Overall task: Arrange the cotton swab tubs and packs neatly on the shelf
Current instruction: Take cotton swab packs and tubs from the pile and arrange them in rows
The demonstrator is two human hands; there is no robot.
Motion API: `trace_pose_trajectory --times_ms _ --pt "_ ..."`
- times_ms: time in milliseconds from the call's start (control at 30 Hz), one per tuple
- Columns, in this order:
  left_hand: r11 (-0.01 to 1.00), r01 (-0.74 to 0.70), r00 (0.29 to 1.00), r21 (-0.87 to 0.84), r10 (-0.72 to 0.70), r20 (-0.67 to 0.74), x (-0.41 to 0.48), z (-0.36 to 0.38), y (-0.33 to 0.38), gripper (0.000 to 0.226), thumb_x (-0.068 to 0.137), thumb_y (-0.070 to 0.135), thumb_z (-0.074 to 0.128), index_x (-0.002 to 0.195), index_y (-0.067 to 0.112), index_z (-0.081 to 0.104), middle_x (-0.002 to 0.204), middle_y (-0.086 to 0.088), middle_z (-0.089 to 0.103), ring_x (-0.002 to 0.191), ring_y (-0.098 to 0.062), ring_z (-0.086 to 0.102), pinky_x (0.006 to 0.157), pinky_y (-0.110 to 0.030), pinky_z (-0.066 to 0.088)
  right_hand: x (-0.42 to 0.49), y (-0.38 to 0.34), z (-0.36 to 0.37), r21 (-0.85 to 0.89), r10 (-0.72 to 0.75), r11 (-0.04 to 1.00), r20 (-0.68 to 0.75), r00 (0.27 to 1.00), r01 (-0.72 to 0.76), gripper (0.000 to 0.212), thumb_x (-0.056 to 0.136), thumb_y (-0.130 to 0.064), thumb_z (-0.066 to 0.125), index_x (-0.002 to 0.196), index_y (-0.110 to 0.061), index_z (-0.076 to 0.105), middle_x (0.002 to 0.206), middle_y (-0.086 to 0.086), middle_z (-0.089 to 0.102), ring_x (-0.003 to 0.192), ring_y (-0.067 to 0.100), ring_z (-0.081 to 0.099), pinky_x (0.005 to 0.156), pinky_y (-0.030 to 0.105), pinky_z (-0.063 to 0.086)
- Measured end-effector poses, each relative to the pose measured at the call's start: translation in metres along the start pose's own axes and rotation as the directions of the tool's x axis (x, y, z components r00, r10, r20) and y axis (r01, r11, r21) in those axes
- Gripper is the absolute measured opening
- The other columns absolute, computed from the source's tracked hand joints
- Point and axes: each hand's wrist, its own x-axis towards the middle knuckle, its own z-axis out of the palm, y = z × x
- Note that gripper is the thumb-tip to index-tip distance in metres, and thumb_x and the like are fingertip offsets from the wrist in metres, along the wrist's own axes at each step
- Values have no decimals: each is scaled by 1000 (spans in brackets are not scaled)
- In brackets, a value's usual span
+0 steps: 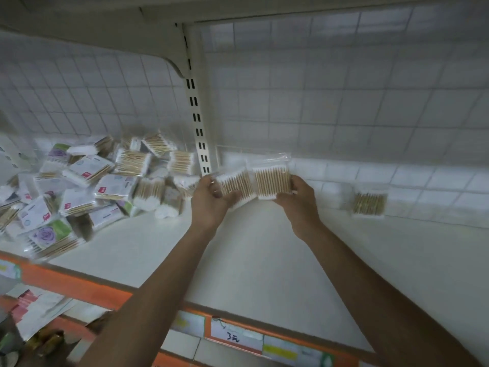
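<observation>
Both my hands are raised over the white shelf (264,255). My left hand (211,200) grips a clear pack of wooden-stick cotton swabs (234,185). My right hand (297,198) holds a second swab pack (272,181) right beside the first, the two packs touching edge to edge. One more swab pack (369,203) stands against the back grid at the right. A loose heap of swab packs (100,181) covers the left part of the shelf; some have labels with purple flowers or red marks.
A slotted white upright post (197,120) splits the wire-grid back wall. The shelf's front edge is an orange strip (87,284) with price tags (235,336). A lower shelf at bottom left holds papers and red-pink packs (34,308). Bare shelf surface lies under and right of my arms.
</observation>
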Motion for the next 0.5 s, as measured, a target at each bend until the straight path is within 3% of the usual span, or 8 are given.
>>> trace_pose_trajectory --times_ms 67,167,267,367,500 --pt "993 44 996 -110 -35 85 -10 20 5 44 70 14 80 107 10 56 101 -15 68 92 -33 66 84 -51 54 -4 4 -23 46 28 999 -12 1000 -27 27 77 -1 56 97 -18 62 87 -3 63 88 24 63 80 43 54" --pt "985 50 985 -165 -21 169 -25 48 12 30 78 -2 71 101 15 61 96 -10 70 88 -26 68 85 -45 55 -11 12 -56 108 53 993 -28 998 -50 16 82 -7 60 97 -12 61 91 1 64 92 25 65 86 48 54" --pt "986 33 977 -163 3 215 -40 74 20 29 79 -2 70 95 21 62 92 -6 69 83 -22 65 81 -40 54 -18 18 -91 92 70 994 -34 997 -67 8 84 -10 62 91 -15 60 87 0 64 88 21 64 88 49 53" --pt "986 40 966 -159 3 260 -52 101 25 27 80 1 71 101 16 63 92 -6 69 81 -19 65 82 -41 54 -23 23 -127 5 83 997 -101 991 -83 10 82 -15 65 90 -21 60 90 -2 67 89 19 64 88 49 52" --pt "995 17 957 -100 13 291 -69 140 28 34 73 20 77 104 20 64 88 1 73 85 -18 69 88 -42 54 -31 31 -172 -68 100 991 -176 979 -114 12 83 -18 65 93 -21 59 91 -2 68 89 19 64 86 45 52"
